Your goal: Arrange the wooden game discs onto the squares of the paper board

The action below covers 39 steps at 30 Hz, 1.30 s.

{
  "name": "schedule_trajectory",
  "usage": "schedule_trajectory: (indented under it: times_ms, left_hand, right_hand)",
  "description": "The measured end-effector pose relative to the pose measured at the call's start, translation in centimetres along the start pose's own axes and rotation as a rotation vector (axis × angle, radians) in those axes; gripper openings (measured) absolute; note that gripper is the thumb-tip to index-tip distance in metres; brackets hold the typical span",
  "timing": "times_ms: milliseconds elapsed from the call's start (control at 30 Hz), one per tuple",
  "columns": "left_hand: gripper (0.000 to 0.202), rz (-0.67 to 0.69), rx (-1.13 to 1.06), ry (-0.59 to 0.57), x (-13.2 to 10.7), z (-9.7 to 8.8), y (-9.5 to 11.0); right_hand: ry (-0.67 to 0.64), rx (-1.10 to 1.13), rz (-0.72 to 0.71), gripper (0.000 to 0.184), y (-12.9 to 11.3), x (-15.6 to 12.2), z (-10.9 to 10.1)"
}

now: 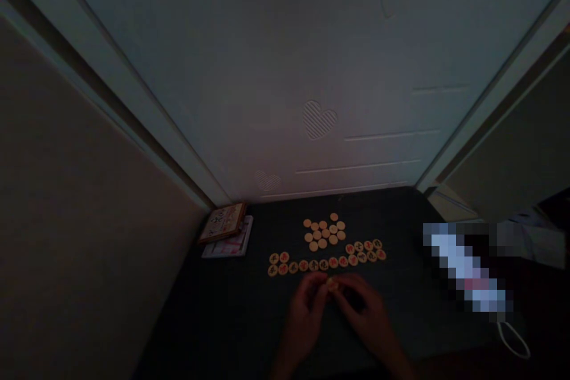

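With fingers of left hand (306, 304) and right hand (369, 311) pinching a round piece (332, 285) at lower centre of the frame, just below the lettered row (323, 264), seems mid-handling and probably needs one side loosened next.

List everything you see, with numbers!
Plain discs: about 13, tan, farther group
Marked discs: about 18, tan, nearer rows
Flat boxes or books: two, brown over pale, far left
Table: one, dark, below
Heart panel: one, whitish, behind table
Side walls: two, dim, both sides
Pixelated thing: one, pale blue, right
Cord loop: one, white, right
Pale clutter: uncountable, far right
Held disc: at least one, tan, nearest
Hands, left and right: two, dim, bottom centre
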<state>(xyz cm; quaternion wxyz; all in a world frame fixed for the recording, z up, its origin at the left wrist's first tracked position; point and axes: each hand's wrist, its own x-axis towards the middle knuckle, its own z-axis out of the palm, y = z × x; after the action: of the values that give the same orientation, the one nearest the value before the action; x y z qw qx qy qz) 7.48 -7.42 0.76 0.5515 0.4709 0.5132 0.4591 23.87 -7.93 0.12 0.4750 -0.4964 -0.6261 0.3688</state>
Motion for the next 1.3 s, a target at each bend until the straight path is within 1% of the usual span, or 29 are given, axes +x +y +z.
schedule_trajectory:
  times_ms: [67,133,267,400,500,567,700,800,867,933,1033,1100,1133,1167,1233,1300]
  left_hand:
    - [0.025,-0.002,-0.007,0.040,0.1,0.2,0.2]
    - [0.026,-0.009,0.001,0.047,0.1,0.3,0.4]
    - [0.027,-0.022,0.025,-0.014,0.1,0.2,0.9]
    - [0.029,-0.031,0.057,-0.076,-0.1,-0.2,1.3]
    - [0.028,-0.034,0.063,-0.079,-0.2,-0.4,1.3]
    - [0.025,-0.030,0.055,-0.060,-0.3,-0.5,1.2]
    - [0.021,-0.014,0.048,-0.048,-0.3,-0.4,1.0]
    - [0.021,0.021,0.062,-0.058,-0.3,-0.9,1.0]
    - [0.021,0.068,0.108,-0.047,-0.2,-1.7,1.0]
    - [0.021,0.125,0.188,0.011,-0.1,-3.1,0.9]
    - [0.020,0.224,0.323,0.182,0.0,-5.8,0.7]
    - [0.017,0.305,0.432,0.286,0.0,-7.8,0.6]
    - [0.015,0.345,0.490,0.324,-0.1,-8.7,0.5]
    - [0.015,0.380,0.546,0.350,-0.1,-9.5,0.4]
    - [0.015,0.429,0.647,0.359,-0.2,-10.9,0.2]
    - [0.018,0.453,0.729,0.314,-0.2,-11.7,-0.2]
  right_hand:
    - [-0.006,0.002,0.025,0.020,-0.2,0.0,0.0]
    - [-0.002,-0.002,0.044,0.019,-0.4,0.0,0.0]
    - [-0.012,-0.012,0.062,0.020,-0.5,0.1,-0.1]
    - [-0.051,-0.017,0.057,0.024,-0.1,0.1,0.0]
    - [-0.070,-0.006,0.069,0.026,0.0,0.1,0.0]
    - [-0.065,0.013,0.100,0.026,-0.1,0.1,0.0]
    - [-0.069,0.069,0.167,0.027,-0.7,0.5,-0.1]
    - [-0.084,0.082,0.184,0.025,-1.3,1.2,0.0]
    - [-0.098,0.066,0.174,0.024,-1.9,2.0,0.4]
    - [-0.110,0.046,0.143,0.023,-2.6,3.2,1.1]
    - [-0.133,0.009,0.105,0.020,-3.5,5.9,2.7]
    - [-0.197,-0.043,0.085,0.016,-3.9,8.0,3.7]
    - [-0.214,-0.079,0.076,0.014,-4.0,9.0,4.2]
    - [-0.267,-0.125,0.068,0.012,-4.0,10.0,4.6]
    - [-0.344,-0.272,0.063,0.007,-3.9,11.8,5.3]
    - [-0.390,-0.324,0.056,0.004,-3.5,13.1,5.8]
